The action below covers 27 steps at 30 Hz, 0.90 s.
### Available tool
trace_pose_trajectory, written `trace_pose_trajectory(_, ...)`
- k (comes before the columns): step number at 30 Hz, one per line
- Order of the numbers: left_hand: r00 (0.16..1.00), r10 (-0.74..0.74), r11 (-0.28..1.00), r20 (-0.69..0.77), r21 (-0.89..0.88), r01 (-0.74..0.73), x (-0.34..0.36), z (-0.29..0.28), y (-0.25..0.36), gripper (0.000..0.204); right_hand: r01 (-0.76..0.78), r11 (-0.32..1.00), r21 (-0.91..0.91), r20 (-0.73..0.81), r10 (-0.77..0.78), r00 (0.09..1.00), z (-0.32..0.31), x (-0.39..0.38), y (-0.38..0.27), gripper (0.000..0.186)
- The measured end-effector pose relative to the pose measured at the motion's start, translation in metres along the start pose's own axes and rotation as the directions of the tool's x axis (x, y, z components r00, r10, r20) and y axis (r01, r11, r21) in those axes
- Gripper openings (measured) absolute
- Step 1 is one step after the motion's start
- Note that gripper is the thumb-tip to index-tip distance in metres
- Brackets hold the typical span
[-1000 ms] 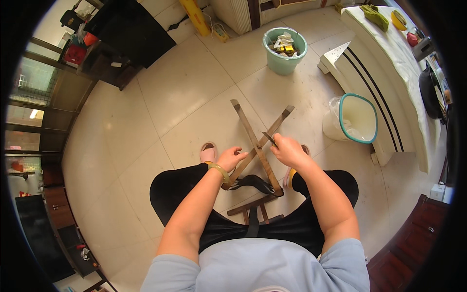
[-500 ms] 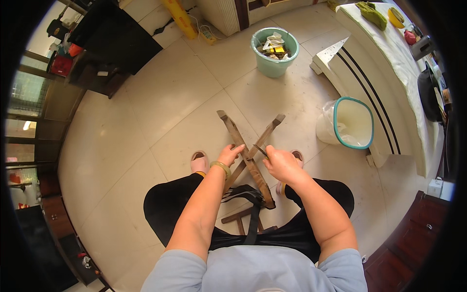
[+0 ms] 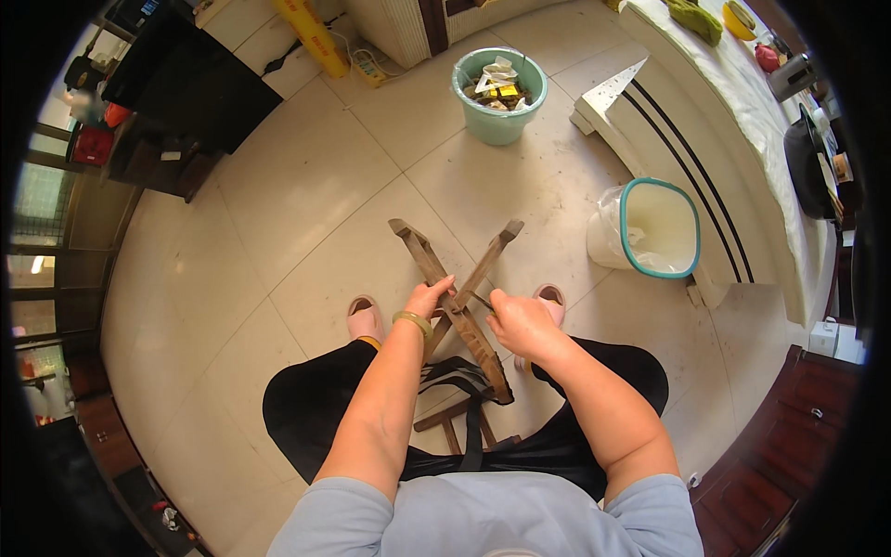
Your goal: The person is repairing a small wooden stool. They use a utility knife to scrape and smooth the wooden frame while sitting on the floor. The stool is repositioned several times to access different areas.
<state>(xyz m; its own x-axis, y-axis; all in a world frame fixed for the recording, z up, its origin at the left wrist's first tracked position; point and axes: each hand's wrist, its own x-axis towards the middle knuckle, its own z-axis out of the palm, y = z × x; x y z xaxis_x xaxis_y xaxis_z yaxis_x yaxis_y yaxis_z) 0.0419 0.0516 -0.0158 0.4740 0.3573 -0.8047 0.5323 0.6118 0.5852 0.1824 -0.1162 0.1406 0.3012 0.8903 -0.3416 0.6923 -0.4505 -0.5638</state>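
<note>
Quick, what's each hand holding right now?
Left hand: closed on the wooden frame.
Right hand: closed, holding a thin dark tool.

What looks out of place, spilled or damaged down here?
On the crossed wooden frame, the black straps look bunched and slack instead of stretched flat. The pale floor near the green bucket also looks speckled and dirty, though with what I can't tell.

2 hands (image 3: 522, 322) close together, forearms (image 3: 376, 418) angled inward
</note>
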Motion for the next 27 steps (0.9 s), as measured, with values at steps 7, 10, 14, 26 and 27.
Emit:
trace_pose_trajectory(7, 0.997, 0.045, 0.995, -0.059, -0.087, -0.05, -0.004, 0.005, -0.002, 0.032, 0.021, 1.0, 0.014, 0.016, -0.022, 1.0, -0.001, -0.001, -0.003, 0.022)
trace_pose_trajectory(10, 0.994, 0.089, 0.984, -0.062, -0.152, -0.098, -0.026, 0.014, 0.001, 0.025, 0.028, 0.999, 0.031, 0.003, -0.028, 1.0, -0.008, -0.005, -0.003, 0.022)
trace_pose_trajectory(14, 0.984, 0.172, 0.966, -0.054, -0.187, -0.179, -0.057, 0.017, 0.003, 0.022, 0.076, 0.997, 0.034, -0.017, -0.075, 0.997, -0.012, -0.01, -0.003, 0.022)
trace_pose_trajectory(26, 0.888, 0.459, 0.885, 0.039, -0.108, -0.453, -0.106, 0.026, 0.062, 0.025, 0.178, 0.972, 0.156, 0.009, -0.181, 0.983, -0.025, -0.025, -0.019, 0.022)
trace_pose_trajectory(27, 0.877, 0.477, 0.877, 0.055, -0.105, -0.469, -0.103, 0.023, 0.062, 0.025, 0.176, 0.97, 0.165, 0.01, -0.18, 0.984, -0.024, -0.025, -0.019, 0.023)
